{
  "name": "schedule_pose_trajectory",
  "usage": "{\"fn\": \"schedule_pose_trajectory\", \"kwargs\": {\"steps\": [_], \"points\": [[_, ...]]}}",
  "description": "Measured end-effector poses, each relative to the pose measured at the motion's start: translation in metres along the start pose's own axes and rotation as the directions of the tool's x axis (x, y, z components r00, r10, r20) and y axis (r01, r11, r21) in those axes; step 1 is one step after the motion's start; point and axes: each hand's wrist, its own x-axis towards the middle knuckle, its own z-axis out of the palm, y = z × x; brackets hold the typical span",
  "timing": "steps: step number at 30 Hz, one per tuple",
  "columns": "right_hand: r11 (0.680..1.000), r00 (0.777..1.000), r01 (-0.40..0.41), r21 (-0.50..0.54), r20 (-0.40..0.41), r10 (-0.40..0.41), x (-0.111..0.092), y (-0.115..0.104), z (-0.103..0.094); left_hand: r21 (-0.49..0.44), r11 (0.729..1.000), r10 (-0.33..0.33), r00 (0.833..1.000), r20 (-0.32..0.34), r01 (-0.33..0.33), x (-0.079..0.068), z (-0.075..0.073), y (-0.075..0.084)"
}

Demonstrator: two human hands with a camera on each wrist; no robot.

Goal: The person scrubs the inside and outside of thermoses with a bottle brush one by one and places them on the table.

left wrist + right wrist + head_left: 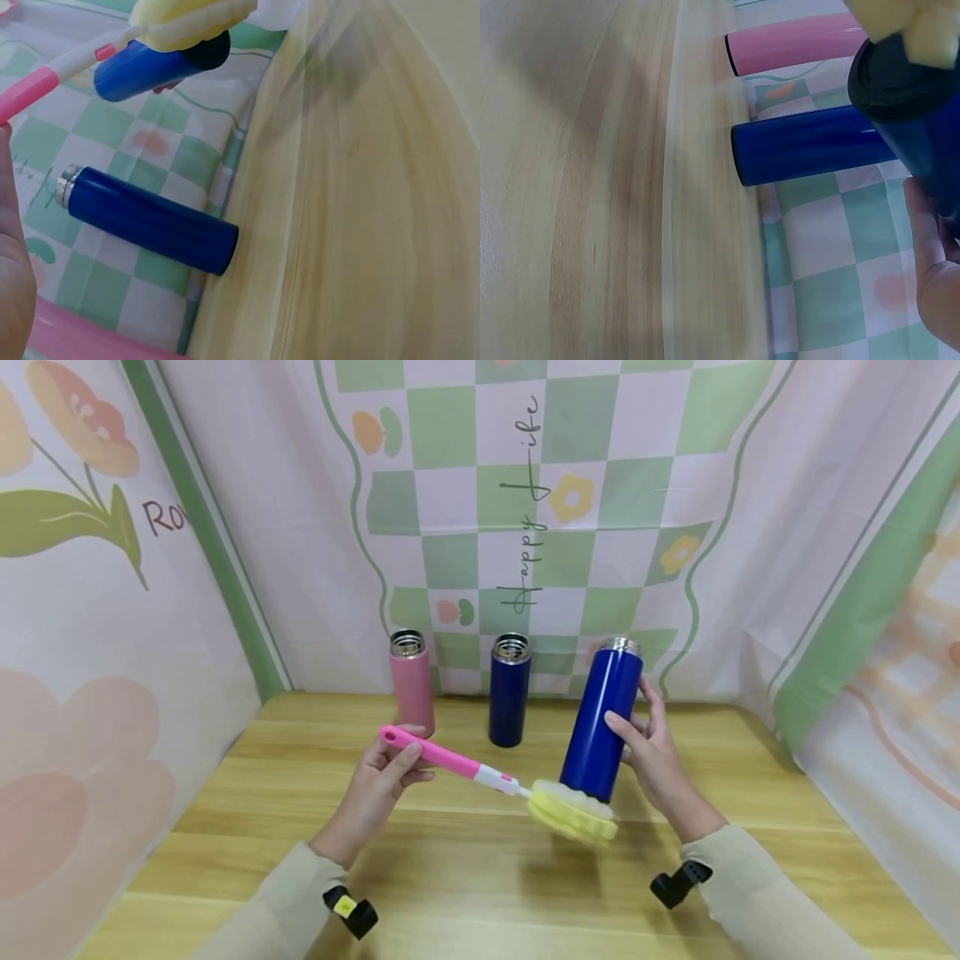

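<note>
Right-wrist cam misses the brush handle (452,760) your left hand (387,774) pinches; right hand (658,764) is gripping the tilted bottle (591,727) mid-body.

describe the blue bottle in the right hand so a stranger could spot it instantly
Find the wooden table before the checkered cloth. Toward its right, the right hand holds a blue bottle, its silver neck uppermost. Unlike the pink bottle and the other blue bottle, both standing upright on the table, it is lifted and tilted.
</note>
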Motion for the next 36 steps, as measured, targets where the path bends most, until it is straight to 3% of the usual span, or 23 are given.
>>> {"fn": "schedule_pose_trajectory", "kwargs": {"steps": [18,36], "points": [[1.000,0.999,-0.002,-0.012,0.039,0.002,-0.001,-0.001,-0.005,0.023,1.000,-0.016,0.999,-0.037,0.017,0.002,-0.014,-0.001],[1.000,0.997,0.003,-0.031,0.079,-0.001,-0.001,-0.006,0.002,0.018,0.998,-0.060,0.997,-0.042,0.061,-0.001,0.001,-0.023]]}}
